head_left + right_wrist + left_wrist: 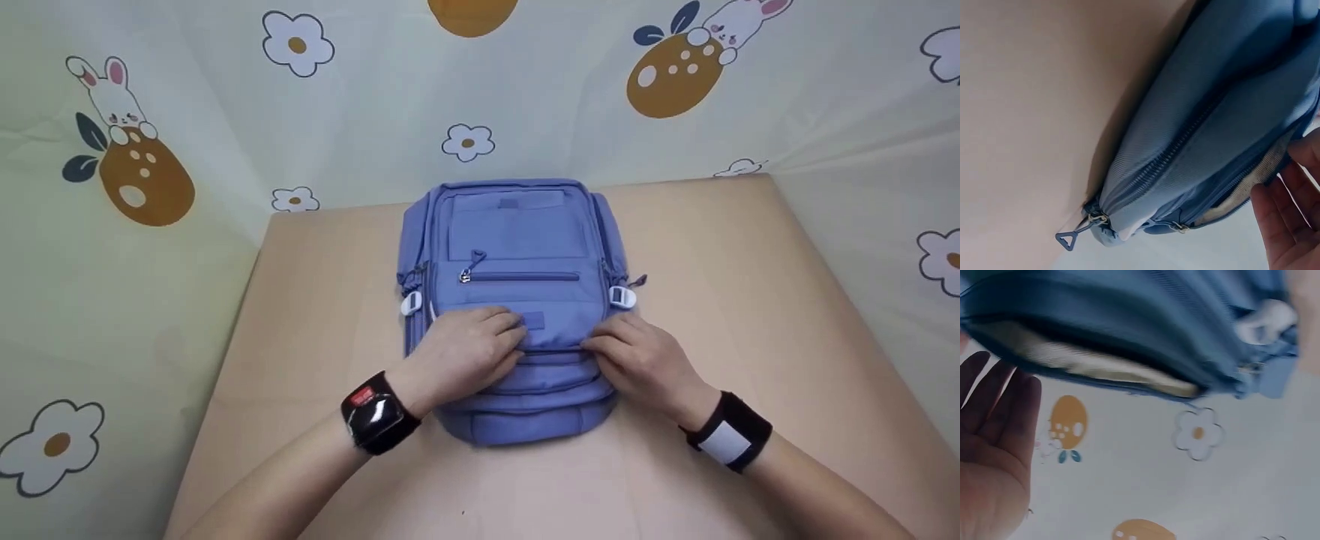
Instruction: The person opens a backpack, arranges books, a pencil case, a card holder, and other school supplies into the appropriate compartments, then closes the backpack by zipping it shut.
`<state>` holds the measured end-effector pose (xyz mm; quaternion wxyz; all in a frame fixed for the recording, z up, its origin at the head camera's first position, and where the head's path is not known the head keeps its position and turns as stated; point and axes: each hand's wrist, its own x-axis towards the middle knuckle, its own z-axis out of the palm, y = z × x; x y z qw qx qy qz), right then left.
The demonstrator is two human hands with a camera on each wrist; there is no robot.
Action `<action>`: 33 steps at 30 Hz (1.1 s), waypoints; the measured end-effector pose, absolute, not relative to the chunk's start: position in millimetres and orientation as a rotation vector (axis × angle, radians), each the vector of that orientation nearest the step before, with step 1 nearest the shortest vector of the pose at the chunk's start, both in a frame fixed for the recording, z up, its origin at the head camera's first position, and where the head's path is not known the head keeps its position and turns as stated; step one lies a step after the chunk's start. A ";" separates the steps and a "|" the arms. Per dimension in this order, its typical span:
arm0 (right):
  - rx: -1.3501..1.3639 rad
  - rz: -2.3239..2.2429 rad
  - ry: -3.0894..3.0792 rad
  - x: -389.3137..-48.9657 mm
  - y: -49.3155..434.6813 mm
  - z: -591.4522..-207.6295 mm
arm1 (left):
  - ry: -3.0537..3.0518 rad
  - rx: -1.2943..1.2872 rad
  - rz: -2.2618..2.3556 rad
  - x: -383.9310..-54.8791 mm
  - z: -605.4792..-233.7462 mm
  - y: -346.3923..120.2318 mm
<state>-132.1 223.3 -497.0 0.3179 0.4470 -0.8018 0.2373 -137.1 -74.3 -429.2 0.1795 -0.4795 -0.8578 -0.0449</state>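
A blue backpack (517,232) lies flat on a table, its front panel facing up. My left hand (472,349) is over the lower left of the panel and holds the edge of a front pocket; its thumb is mostly hidden. At the lower right, my right hand (649,360) pinches the same edge between thumb and fingers (1272,216). The pocket gapes between its zipper edges, and a pale lining (1089,363) shows inside in both wrist views. Higher on the panel runs a closed short zipper (525,277) with a looped pull (478,259).
White buckles (622,298) sit on the backpack's sides. A triangular zipper pull (1067,241) hangs from a side zipper in the right wrist view. The tan tabletop (322,300) surrounds the bag, and a curtain (375,112) printed with rabbits and flowers stands behind it.
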 end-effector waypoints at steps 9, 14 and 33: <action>1.183 0.678 -2.170 -135.0 222.4 -489.8 | -2.671 -1.279 -0.064 -157.0 -415.6 -14.7; 1.129 0.805 -2.229 -141.5 228.3 -484.2 | -2.877 -1.259 -0.045 -166.9 -417.4 -8.6; 0.450 1.043 -2.840 -235.6 247.3 -478.3 | -2.860 -1.287 -0.095 -168.4 -428.8 -6.2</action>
